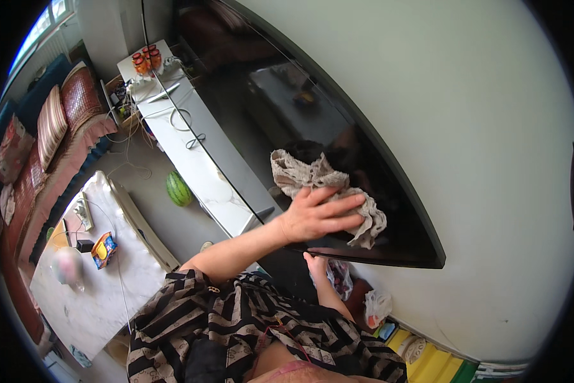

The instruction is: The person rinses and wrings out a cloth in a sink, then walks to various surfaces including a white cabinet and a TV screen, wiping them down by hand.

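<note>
My left hand point(322, 215) reaches across from the left and lies on a crumpled greyish-beige cloth point(311, 172), pressing it against the glossy black screen of a flat television point(277, 115). Its fingers are spread over the cloth; the thumb is hidden. Below it, my right hand point(317, 264) grips the television's near edge close to the lower corner, with some fingers out of sight. The screen mirrors the room. Under the television runs a white marble-patterned cabinet point(205, 177) with loose cables on top.
Several red-lidded jars point(146, 58) stand at the cabinet's far end. A watermelon point(178, 188) sits on the floor beside it. Left is a marble-patterned table point(109, 287) with a power strip point(84, 213) and snack packet point(104, 250). Plastic bags point(378, 306) are at lower right.
</note>
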A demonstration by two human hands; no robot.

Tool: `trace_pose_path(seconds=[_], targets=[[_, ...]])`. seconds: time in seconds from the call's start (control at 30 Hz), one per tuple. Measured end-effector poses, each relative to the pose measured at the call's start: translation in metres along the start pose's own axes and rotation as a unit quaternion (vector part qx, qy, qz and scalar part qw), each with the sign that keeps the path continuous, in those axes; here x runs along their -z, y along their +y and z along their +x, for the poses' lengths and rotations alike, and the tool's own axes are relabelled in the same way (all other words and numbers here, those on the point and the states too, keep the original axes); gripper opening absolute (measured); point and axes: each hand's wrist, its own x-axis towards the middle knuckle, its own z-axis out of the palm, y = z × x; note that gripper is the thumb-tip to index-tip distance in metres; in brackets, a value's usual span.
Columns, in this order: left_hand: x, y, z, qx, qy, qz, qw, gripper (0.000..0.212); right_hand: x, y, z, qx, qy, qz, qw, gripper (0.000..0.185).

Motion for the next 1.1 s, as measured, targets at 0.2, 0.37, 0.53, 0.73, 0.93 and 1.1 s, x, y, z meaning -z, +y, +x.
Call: trace_pose_path(seconds=[0.2,0.37,0.53,0.73,0.93,1.1], targets=[[0.008,-0.073,0.031,0.085,0.078,0.036,0.993,0.046,0.008,-0.013,0.002,0.006,0.031,0.007,0.999,0.021],[0.038,-0.139,0.065,0.205,0.141,0.022,0.968,0.051,0.011,-0.002,0.008,0.067,0.048,-0.040,0.996,0.025],[0.063,-0.221,0.059,0.257,0.213,0.034,0.942,0.054,-0.009,0.006,0.003,0.029,0.033,-0.027,0.999,0.021],[0.080,-0.258,0.062,0.293,0.251,0.016,0.922,0.049,-0.020,0.040,-0.008,0.076,0.012,-0.199,0.977,0.020],[0.086,-0.207,0.070,0.110,0.121,-0.006,0.987,0.051,-0.015,-0.047,-0.010,-0.229,-0.479,0.013,0.847,0.030],[0.107,-0.261,0.083,0.133,0.145,0.021,0.980,0.058,0.019,-0.305,0.061,0.172,-0.175,0.018,0.969,0.024]])
